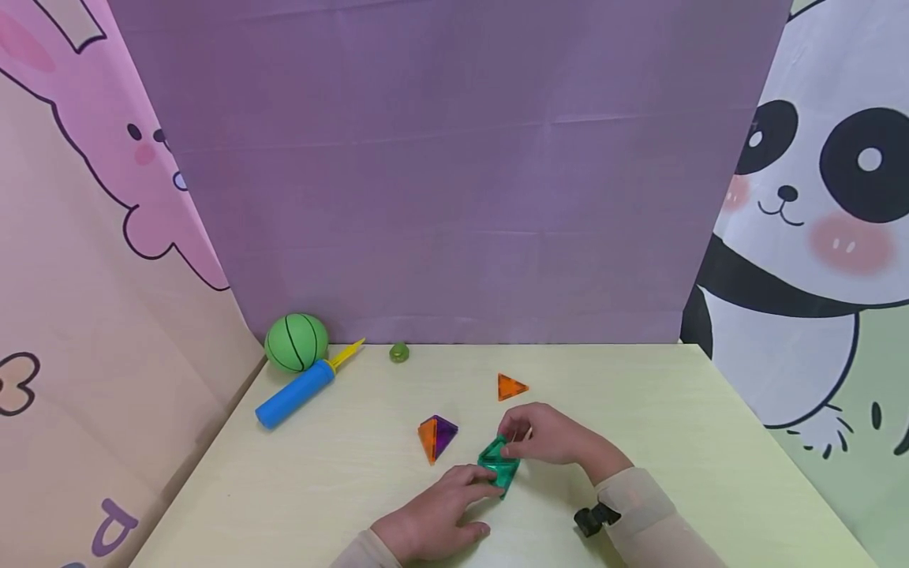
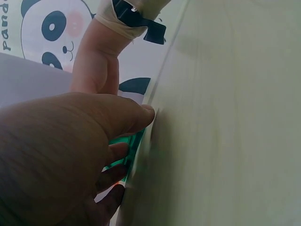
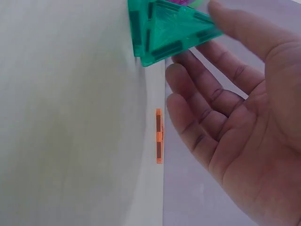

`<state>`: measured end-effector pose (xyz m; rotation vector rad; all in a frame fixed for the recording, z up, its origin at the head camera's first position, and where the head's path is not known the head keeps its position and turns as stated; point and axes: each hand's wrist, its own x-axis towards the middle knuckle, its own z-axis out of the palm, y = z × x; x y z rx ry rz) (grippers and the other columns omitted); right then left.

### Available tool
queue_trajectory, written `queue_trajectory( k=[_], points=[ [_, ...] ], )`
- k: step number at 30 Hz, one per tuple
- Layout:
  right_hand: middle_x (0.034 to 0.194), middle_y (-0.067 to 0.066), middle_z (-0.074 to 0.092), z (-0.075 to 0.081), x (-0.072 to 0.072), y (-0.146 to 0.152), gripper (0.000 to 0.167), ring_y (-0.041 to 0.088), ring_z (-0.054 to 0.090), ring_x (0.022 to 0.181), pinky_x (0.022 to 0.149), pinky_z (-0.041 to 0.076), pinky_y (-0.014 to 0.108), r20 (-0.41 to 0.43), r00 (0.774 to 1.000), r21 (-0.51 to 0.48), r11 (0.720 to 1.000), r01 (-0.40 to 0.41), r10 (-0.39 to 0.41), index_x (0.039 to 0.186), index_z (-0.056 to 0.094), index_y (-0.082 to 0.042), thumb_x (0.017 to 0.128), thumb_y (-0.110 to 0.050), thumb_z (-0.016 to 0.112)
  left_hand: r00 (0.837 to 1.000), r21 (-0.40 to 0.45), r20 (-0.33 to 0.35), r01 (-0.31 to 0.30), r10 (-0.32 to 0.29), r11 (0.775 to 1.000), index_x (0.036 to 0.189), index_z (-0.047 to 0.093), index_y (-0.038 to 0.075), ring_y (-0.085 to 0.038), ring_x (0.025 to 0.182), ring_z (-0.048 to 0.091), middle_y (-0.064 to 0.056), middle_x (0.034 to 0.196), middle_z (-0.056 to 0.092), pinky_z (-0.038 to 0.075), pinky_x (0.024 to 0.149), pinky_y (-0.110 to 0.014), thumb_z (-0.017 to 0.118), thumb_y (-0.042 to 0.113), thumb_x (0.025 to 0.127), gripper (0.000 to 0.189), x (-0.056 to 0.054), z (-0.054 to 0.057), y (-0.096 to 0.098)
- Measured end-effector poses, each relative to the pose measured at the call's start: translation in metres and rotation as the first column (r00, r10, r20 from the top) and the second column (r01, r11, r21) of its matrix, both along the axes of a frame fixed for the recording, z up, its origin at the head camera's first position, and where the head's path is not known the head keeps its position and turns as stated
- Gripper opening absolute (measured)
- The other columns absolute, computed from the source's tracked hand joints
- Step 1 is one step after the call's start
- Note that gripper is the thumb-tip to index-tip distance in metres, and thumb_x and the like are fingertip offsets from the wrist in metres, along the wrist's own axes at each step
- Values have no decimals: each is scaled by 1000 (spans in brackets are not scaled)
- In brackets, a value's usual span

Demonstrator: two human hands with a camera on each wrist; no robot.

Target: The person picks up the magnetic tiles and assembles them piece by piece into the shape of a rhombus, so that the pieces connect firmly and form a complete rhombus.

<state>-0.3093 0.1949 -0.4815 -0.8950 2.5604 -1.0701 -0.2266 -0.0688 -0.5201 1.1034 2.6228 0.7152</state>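
"While the right hand (image 1: 543, 434) has a corner of that raised green triangle (image 1: 494, 452) pinched between thumb and finger, what's the left hand (image 1: 450, 505) up to?"

"Just touching. Its fingers reach out loosely, tips on the lower green tile (image 1: 506, 472), and the thumb stands well apart from them."

"So both greens are between the hands?"

"Yes, near the front of the table (image 1: 270, 497). The upper one tilts up from the lower one where their edges meet; whether they're fastened there, I can't tell. The right hand's other fingers curve loosely underneath."

"And what's lying about?"

"To the left of the greens there's an orange-and-purple piece (image 1: 436, 439). Just beyond the right hand, an orange triangle (image 1: 512, 387) lies flat. Farther back sits a small green round thing (image 1: 399, 353), too small for me to make out."

"That blue pump (image 1: 294, 397) too, in the far left corner?"

"With its yellow nozzle (image 1: 348, 354) pointing back and to the right, yes, beside a green ball (image 1: 296, 342) with black lines. The purple cloth (image 1: 454, 173) hangs right behind."
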Motion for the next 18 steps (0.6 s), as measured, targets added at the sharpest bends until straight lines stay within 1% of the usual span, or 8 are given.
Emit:
queue_trajectory(
  k=[3, 5, 8, 10, 12, 18],
  points=[
    [97, -9, 72, 3, -3, 4, 20, 17, 66, 94, 85, 56, 36, -28, 1000, -14, 1000, 4, -4, 108, 73, -17, 98, -33, 76, 1000, -1, -6, 1, -1, 1000, 152, 55, 34, -13, 147, 36, 13, 159, 39, 44, 115, -41, 69, 38, 102, 51, -1, -1, 0],
    [98, -9, 71, 4, -6, 8, 20, 18, 65, 94, 84, 56, 36, -47, 998, -26, 999, 30, -31, 109, 73, -17, 99, -35, 74, 1000, 0, -10, 1, -1, 1000, 151, 55, 34, -14, 147, 36, 13, 159, 39, 44, 115, -41, 69, 37, 102, 51, -1, 0, 0],
    [98, -8, 70, 6, -12, 15, 18, 20, 62, 92, 81, 56, 37, -62, 993, -52, 994, 98, -101, 109, 73, -18, 100, -34, 73, 1000, 1, -9, 4, -4, 1000, 151, 55, 34, -14, 147, 36, 13, 159, 39, 43, 116, -42, 68, 37, 102, 51, -1, 0, 0],
    [97, -7, 69, 5, -18, 19, 16, 20, 61, 93, 80, 55, 37, -64, 985, -57, 986, 155, -159, 108, 73, -21, 100, -35, 74, 1000, 1, 1, 2, -2, 1000, 151, 55, 34, -14, 147, 35, 14, 159, 39, 42, 116, -42, 68, 37, 102, 51, -1, 0, 0],
    [98, -6, 69, 5, -23, 21, 16, 21, 60, 93, 79, 54, 37, -58, 977, -61, 977, 202, -206, 107, 73, -20, 99, -34, 75, 1000, -4, 11, 0, 0, 1000, 151, 55, 35, -14, 147, 36, 14, 159, 39, 42, 116, -42, 68, 37, 102, 51, -1, 0, 0],
    [99, 0, 68, 0, -41, 26, 18, 23, 60, 90, 74, 55, 36, -46, 955, -69, 955, 289, -292, 105, 73, -15, 97, -30, 78, 999, -4, 44, -14, 14, 1000, 150, 56, 37, -13, 147, 36, 15, 159, 39, 44, 115, -42, 69, 38, 102, 50, 0, 1, 0]
  ],
)
